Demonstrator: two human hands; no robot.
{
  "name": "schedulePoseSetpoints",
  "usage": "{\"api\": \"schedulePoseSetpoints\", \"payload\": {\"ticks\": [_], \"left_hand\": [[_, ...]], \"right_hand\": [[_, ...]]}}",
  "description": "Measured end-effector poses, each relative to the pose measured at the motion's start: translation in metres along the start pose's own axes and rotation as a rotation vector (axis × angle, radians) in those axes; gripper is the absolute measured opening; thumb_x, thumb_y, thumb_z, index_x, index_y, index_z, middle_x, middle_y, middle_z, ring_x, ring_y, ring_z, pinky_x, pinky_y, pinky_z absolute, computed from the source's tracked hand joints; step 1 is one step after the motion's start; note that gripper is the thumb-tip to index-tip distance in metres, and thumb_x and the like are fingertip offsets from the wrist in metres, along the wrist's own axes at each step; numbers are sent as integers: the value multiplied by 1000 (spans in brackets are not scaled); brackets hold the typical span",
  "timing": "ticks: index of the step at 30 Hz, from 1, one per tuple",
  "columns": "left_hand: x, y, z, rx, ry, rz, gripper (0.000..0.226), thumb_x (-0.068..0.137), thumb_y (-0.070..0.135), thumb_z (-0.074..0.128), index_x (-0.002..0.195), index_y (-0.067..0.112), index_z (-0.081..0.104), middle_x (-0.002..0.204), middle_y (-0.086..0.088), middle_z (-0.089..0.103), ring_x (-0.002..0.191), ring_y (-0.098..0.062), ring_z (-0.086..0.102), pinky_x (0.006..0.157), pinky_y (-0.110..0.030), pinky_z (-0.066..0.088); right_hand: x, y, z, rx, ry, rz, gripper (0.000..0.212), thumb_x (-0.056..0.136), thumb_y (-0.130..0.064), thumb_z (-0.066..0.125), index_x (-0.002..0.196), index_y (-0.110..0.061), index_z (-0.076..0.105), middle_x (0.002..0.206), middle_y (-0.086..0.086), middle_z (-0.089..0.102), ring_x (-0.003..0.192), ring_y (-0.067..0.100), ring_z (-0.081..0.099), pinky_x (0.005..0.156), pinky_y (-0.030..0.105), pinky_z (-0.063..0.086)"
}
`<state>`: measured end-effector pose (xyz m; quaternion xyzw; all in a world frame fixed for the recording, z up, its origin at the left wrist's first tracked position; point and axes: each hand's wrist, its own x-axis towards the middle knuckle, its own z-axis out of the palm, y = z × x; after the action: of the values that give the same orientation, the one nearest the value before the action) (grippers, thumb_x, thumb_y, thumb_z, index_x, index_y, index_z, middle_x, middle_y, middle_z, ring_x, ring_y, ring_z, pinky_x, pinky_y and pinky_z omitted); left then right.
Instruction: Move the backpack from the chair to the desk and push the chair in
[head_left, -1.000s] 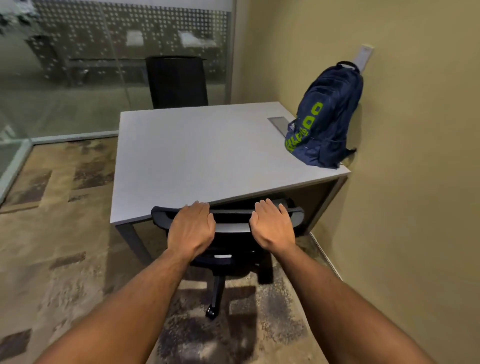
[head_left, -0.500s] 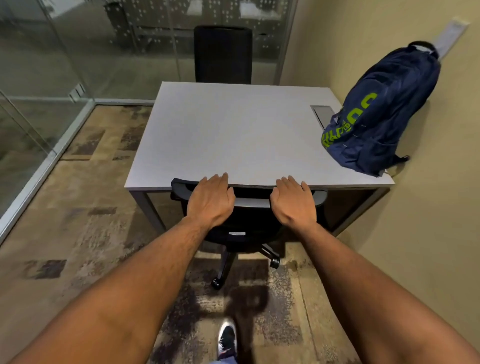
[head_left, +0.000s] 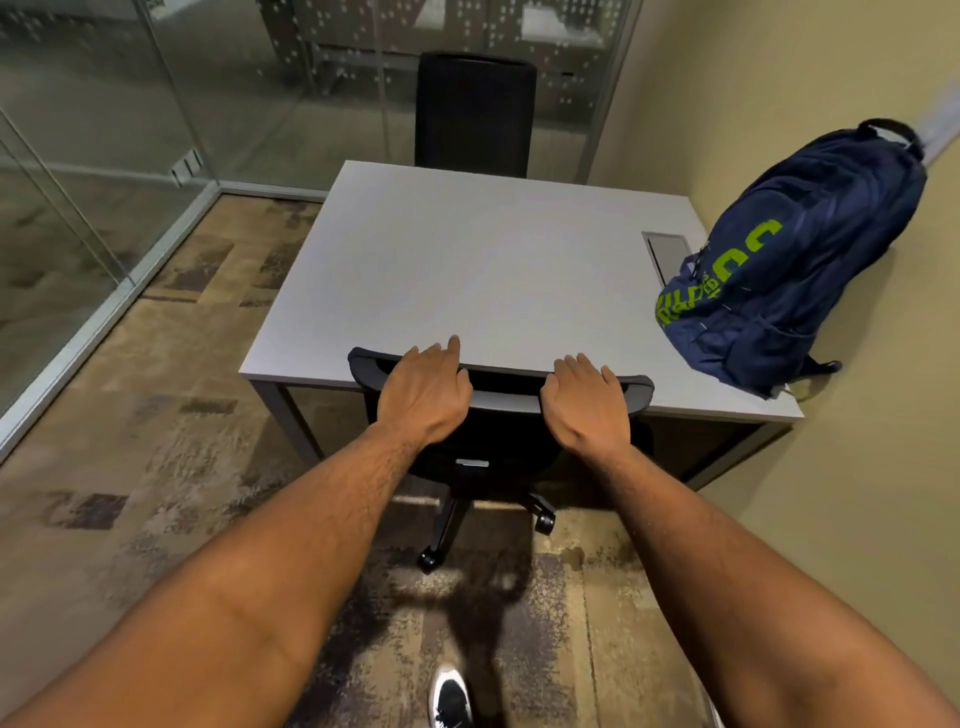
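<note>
A navy backpack (head_left: 795, 260) with lime-green lettering stands on the right side of the grey desk (head_left: 467, 270), leaning against the tan wall. The black office chair (head_left: 506, 402) sits tucked under the desk's near edge, its backrest top touching the desktop rim. My left hand (head_left: 423, 397) rests on the left part of the backrest top, fingers curled over it. My right hand (head_left: 587, 402) grips the right part of the same rim. The chair's seat is hidden under the desk; its base and casters show below.
A second black chair (head_left: 475, 111) stands at the desk's far side. Glass partitions (head_left: 104, 156) close off the left and back. The tan wall (head_left: 857, 467) runs along the right. A cable hatch (head_left: 667, 252) lies in the desktop beside the backpack. My shoe (head_left: 451, 701) is on the patterned carpet.
The chair has rolled further under the desk with both hands on its backrest. My view has shifted closer and higher over the desk.
</note>
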<state>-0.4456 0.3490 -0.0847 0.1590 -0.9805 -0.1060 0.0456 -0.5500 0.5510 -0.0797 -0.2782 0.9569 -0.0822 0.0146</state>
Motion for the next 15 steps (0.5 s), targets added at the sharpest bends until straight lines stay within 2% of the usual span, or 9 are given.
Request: {"api": "schedulePoseSetpoints", "payload": {"ticks": [4,9,15], "left_hand": [[18,3,1,12,-2,-5,65,100,39,17,156,6,27,142,-15,56,135,-27,48,121,-42,27],[25,3,4,44,18,-4,62,100,35,17,152,9,37,139,-11,60,134,-25,49,119,-41,29],[24,1,2,43,-26,39,56,103,33,21,151,11,41,150,-8,50,142,-22,40,122,-40,22]], "right_hand": [[18,7,-1,3,1,-3,57,102,-35,17,138,-8,51,148,8,51,144,23,35,121,48,23],[26,10,4,15,35,-7,58,102,-36,18,139,-9,53,147,7,53,144,23,37,122,47,22],[23,9,1,18,20,-30,55,102,-36,17,130,-10,57,135,6,59,132,23,46,118,48,27]]}}
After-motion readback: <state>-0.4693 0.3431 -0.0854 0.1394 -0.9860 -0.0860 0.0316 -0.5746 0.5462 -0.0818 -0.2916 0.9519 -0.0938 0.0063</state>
